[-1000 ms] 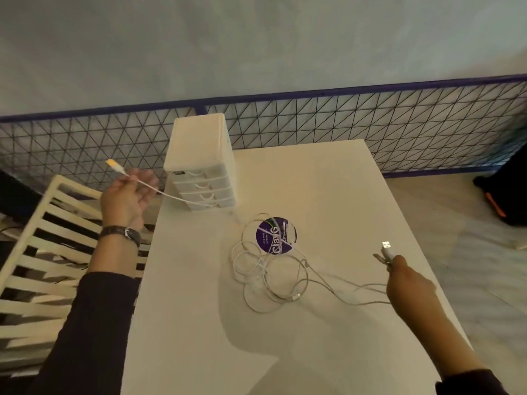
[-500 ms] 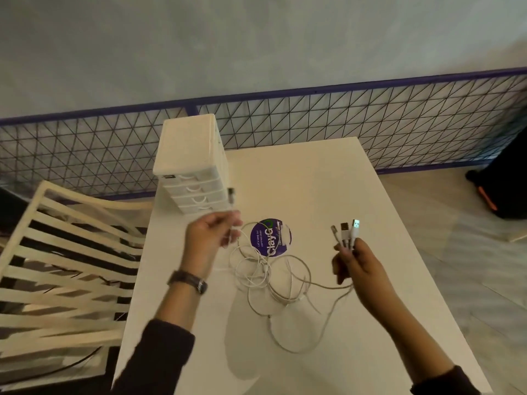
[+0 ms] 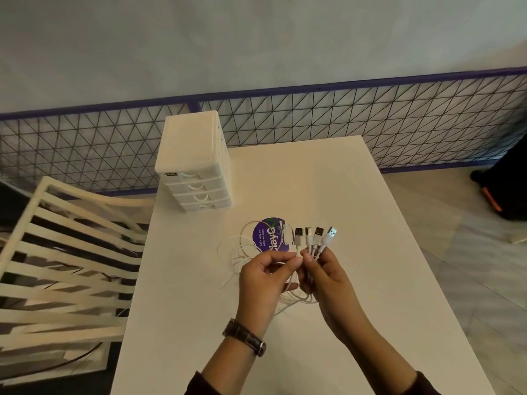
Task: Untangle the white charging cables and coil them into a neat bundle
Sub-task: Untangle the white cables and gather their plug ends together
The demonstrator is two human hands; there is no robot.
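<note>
Pinching one lead in my left hand (image 3: 266,276) and gripping three more in my right hand (image 3: 328,276), I hold the white charging cables (image 3: 318,235) plugs-up, their slack trailing on the surface (image 3: 328,181). They look light, limp and springy, so I'd grip just below the stiff plugs.
</note>
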